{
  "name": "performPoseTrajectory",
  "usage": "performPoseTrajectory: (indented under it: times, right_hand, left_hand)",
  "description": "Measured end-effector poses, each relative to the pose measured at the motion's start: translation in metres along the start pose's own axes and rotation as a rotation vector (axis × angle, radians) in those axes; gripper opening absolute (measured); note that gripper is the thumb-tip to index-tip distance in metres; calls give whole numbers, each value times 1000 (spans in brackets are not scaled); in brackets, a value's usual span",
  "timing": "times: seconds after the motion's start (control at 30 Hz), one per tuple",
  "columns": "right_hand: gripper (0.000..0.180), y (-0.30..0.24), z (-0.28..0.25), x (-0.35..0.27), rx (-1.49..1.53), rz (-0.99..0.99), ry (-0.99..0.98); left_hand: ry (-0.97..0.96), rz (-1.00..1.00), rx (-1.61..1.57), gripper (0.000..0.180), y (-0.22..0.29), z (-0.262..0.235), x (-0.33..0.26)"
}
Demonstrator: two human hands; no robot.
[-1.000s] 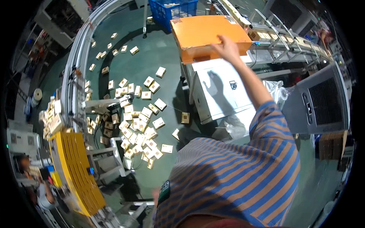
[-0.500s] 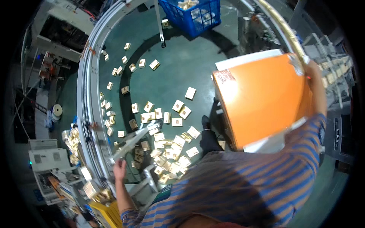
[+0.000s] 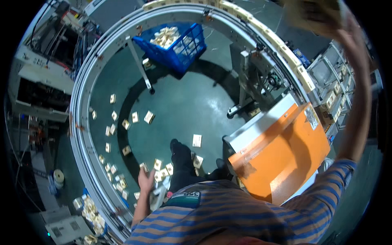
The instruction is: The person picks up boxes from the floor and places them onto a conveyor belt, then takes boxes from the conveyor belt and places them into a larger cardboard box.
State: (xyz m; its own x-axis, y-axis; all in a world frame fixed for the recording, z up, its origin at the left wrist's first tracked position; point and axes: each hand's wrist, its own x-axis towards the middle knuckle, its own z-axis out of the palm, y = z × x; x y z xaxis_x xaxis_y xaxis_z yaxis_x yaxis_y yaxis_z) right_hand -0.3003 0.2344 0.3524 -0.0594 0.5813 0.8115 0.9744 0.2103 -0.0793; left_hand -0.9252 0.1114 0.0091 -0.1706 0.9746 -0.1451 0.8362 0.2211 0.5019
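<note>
My right arm is stretched up at the far right. Its hand [image 3: 349, 34], smeared by motion, seems closed on a blurred tan-brown thing [image 3: 316, 16], too unclear to name. Below that arm stands an orange-topped machine cover [image 3: 281, 155] with a white edge, and the arm's shadow falls across it. My left hand [image 3: 146, 180] hangs low on the left, its fingers apart and nothing in them. Near its fingertips, in the picture, lie small cream boxes [image 3: 161, 173] on the floor. A grey metal part [image 3: 161, 195] shows just beside that hand.
A curved conveyor rail [image 3: 77, 110] rings the green floor [image 3: 179, 108]. Along its far right side runs a row of cream boxes [image 3: 277, 38]. A blue crate [image 3: 173, 57] heaped with boxes stands inside the ring. Metal support legs [image 3: 141, 67] reach the floor.
My right hand has left the orange cover's far right edge and risen, now with a blurred thing at it. My left hand has come off the metal bar. My body has moved forward.
</note>
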Motion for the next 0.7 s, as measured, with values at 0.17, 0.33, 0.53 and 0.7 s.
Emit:
performPoseTrajectory:
  times: [0.17,0.33,0.53,0.7]
  right_hand:
    - [67,-179,193,-8,539,-209,-336]
    - [76,-168,309,-9,791,477,-726]
    - [99,44,425,69,-123,527,-553]
    - [84,167,498,75,-297,897,-837]
  left_hand:
    - [-258,980,-804,107,261,-57,236]
    - [-663,555,-1102,58,292,-27,363]
    - [-545,547,-1121,47,337,-12,525]
    - [-374,638,-987,62,381,15,591]
